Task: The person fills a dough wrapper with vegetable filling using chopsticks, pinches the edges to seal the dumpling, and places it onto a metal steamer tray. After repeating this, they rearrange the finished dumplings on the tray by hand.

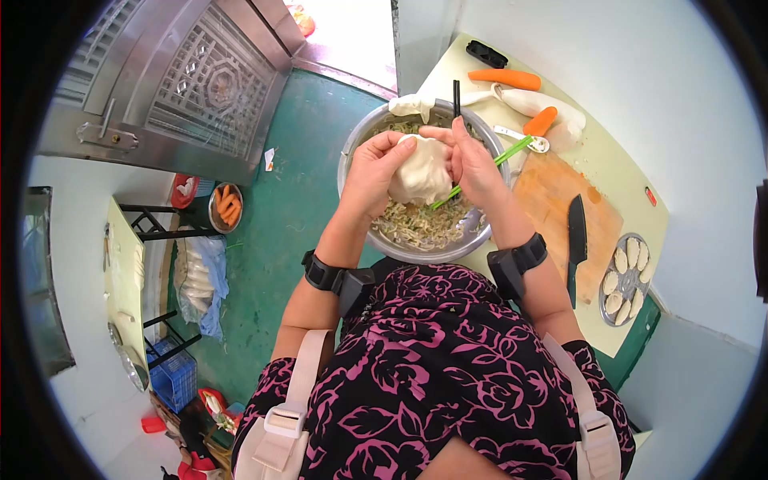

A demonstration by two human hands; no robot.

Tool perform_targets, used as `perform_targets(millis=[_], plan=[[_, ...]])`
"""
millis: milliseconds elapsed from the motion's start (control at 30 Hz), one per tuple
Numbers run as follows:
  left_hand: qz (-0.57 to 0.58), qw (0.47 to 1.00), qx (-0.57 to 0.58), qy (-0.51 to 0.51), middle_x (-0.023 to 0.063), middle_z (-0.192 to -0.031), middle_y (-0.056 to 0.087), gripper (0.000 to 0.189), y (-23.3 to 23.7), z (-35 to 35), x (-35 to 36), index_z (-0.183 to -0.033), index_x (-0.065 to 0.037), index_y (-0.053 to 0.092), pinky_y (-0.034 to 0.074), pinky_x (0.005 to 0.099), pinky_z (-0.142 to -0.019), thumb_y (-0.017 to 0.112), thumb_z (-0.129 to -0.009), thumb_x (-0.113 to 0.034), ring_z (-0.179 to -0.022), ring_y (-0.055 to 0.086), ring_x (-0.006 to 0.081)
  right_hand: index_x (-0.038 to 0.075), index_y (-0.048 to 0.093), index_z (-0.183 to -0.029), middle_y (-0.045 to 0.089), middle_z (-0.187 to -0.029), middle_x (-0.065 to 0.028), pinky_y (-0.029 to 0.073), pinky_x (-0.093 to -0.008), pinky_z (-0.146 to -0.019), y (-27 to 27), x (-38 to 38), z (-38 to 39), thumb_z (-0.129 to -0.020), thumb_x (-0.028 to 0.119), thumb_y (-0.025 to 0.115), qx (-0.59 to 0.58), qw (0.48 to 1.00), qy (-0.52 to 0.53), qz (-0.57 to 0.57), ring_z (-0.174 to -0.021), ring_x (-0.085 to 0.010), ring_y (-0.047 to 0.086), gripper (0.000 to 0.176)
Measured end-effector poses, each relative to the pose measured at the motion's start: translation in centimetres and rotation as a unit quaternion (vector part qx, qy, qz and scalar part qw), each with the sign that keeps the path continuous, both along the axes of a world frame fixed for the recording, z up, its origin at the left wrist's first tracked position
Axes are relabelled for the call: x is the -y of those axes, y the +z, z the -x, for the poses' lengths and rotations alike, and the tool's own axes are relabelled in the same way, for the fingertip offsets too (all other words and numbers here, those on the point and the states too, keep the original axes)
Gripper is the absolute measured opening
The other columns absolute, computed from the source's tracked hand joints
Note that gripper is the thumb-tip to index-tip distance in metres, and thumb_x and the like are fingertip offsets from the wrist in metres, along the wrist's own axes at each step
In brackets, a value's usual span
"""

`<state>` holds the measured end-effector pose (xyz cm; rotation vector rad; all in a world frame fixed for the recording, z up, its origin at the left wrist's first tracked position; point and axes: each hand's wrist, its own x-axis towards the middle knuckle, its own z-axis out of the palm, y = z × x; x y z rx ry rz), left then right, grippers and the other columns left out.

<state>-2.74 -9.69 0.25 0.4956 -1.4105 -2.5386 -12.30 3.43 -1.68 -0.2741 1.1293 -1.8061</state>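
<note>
A round of white dough (422, 172) is held up over a large metal bowl (346, 152). My left hand (374, 170) pinches its left edge between thumb and fingers. On the other side my right hand (474, 164) grips the right edge, with the index finger stretched across the top. Below lies a shredded filling (424, 228) in the bowl. Bright green chopsticks (512, 151) slant across the bowl beside my right hand, partly hidden by it. Black chopsticks (456, 92) rest at the far rim, near another piece of pale dough (411, 106) draped over the edge.
On the table's right are a cutting board (552, 192), a black knife (577, 232) and a plate of dumplings (626, 280). Behind them lie a carrot (506, 78), a cut carrot (541, 121), a white radish (544, 104) and a white spoon (524, 138). A metal door (216, 80) stands at the far left.
</note>
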Motion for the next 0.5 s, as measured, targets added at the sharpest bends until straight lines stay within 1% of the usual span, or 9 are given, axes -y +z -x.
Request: perform_targets(millis=[100, 133, 167, 233, 267, 367, 433, 467, 500], plan=[[-0.021, 1.000, 0.006, -0.007, 0.0024, -0.078, 0.059, 0.012, 0.9, 0.0, 0.2, -0.085, -0.003, 0.057, 0.046, 0.0210, -0.056, 0.057, -0.082, -0.015, -0.065, 0.056, 0.0072, 0.004, 0.052, -0.103, 0.060, -0.088, -0.0034, 0.046, -0.0222, -0.069, -1.1, -0.1, -0.4, -0.088, 0.043, 0.039, 0.080, 0.990, 0.107, 0.046, -0.080, -0.0109, 0.058, 0.044], [-0.026, 1.000, 0.011, -0.010, 0.0024, -0.078, 0.059, 0.012, 1.2, 0.0, 0.4, -0.086, -0.003, 0.057, 0.046, 0.0211, -0.057, 0.057, -0.082, -0.015, -0.066, 0.056, 0.0074, 0.006, 0.053, -0.102, 0.059, -0.094, -0.0039, 0.046, -0.0250, -0.073, -2.3, -0.1, -0.6, -0.088, 0.032, 0.047, 0.090, 0.987, 0.113, 0.071, -0.086, -0.0119, 0.057, 0.031], [-0.027, 0.999, 0.018, 0.002, 0.0025, -0.078, 0.059, 0.012, 1.2, 0.1, 0.7, -0.086, -0.003, 0.057, 0.047, 0.0215, -0.057, 0.057, -0.082, -0.015, -0.066, 0.056, 0.0077, 0.006, 0.053, -0.100, 0.059, -0.093, -0.0037, 0.046, -0.0249, -0.073, -3.2, -0.4, -0.5, -0.087, 0.028, 0.049, 0.112, 0.987, 0.082, 0.081, -0.086, -0.0120, 0.057, 0.026], [-0.032, 0.999, 0.035, 0.026, 0.0025, -0.078, 0.059, 0.012, 0.9, -0.3, 1.6, -0.086, -0.004, 0.057, 0.048, 0.0221, -0.057, 0.057, -0.082, -0.015, -0.067, 0.057, 0.0083, 0.007, 0.054, -0.096, 0.059, -0.092, -0.0033, 0.046, -0.0248, -0.073, -2.0, -0.6, -1.1, -0.085, 0.020, 0.054, 0.157, 0.983, 0.018, 0.098, -0.085, -0.0120, 0.057, 0.018], [-0.028, 0.998, 0.053, 0.007, 0.0029, -0.081, 0.059, 0.014, 0.8, -0.7, 2.1, -0.089, -0.003, 0.057, 0.050, 0.0232, -0.058, 0.057, -0.082, -0.015, -0.071, 0.058, 0.0095, 0.007, 0.053, -0.090, 0.058, -0.085, -0.0005, 0.046, -0.0231, -0.067, -1.8, -0.6, -1.0, -0.083, 0.016, 0.056, 0.172, 0.979, -0.004, 0.105, -0.078, -0.0100, 0.056, 0.012], [-0.031, 0.992, 0.117, -0.026, 0.0040, -0.086, 0.060, 0.019, -0.2, -1.5, 2.8, -0.096, -0.002, 0.056, 0.052, 0.0241, -0.059, 0.059, -0.079, -0.010, -0.074, 0.059, 0.0107, 0.007, 0.051, -0.085, 0.056, -0.077, 0.0006, 0.044, -0.0216, -0.058, -2.9, -0.6, -0.5, -0.084, 0.016, 0.054, 0.077, 0.997, -0.016, 0.002, -0.066, -0.0088, 0.053, 0.010], [-0.039, 0.993, 0.104, -0.048, 0.0051, -0.089, 0.060, 0.026, -1.3, -2.2, 2.7, -0.101, -0.001, 0.055, 0.052, 0.0243, -0.061, 0.061, -0.076, -0.005, -0.076, 0.060, 0.0114, 0.005, 0.049, -0.084, 0.054, -0.073, 0.0003, 0.041, -0.0216, -0.054, -3.1, -0.3, -0.6, -0.085, 0.016, 0.053, -0.097, 0.989, -0.087, -0.067, -0.061, -0.0079, 0.050, 0.012], [-0.043, 0.993, 0.097, -0.059, 0.0056, -0.091, 0.060, 0.030, -1.7, -2.4, 2.6, -0.103, -0.001, 0.054, 0.052, 0.0243, -0.062, 0.061, -0.074, -0.002, -0.077, 0.060, 0.0118, 0.004, 0.048, -0.083, 0.054, -0.071, 0.0001, 0.039, -0.0215, -0.052, -3.1, -0.1, -0.6, -0.086, 0.016, 0.052, -0.183, 0.970, -0.122, -0.100, -0.058, -0.0075, 0.049, 0.013], [-0.048, 0.993, 0.095, -0.056, 0.0060, -0.093, 0.060, 0.032, -1.8, -2.7, 2.5, -0.105, -0.001, 0.053, 0.052, 0.0247, -0.063, 0.061, -0.073, -0.001, -0.078, 0.060, 0.0121, 0.005, 0.047, -0.083, 0.053, -0.070, 0.0005, 0.039, -0.0200, -0.052, -2.9, 0.2, -0.6, -0.086, 0.015, 0.051, -0.218, 0.960, -0.138, -0.113, -0.058, -0.0059, 0.048, 0.012]])
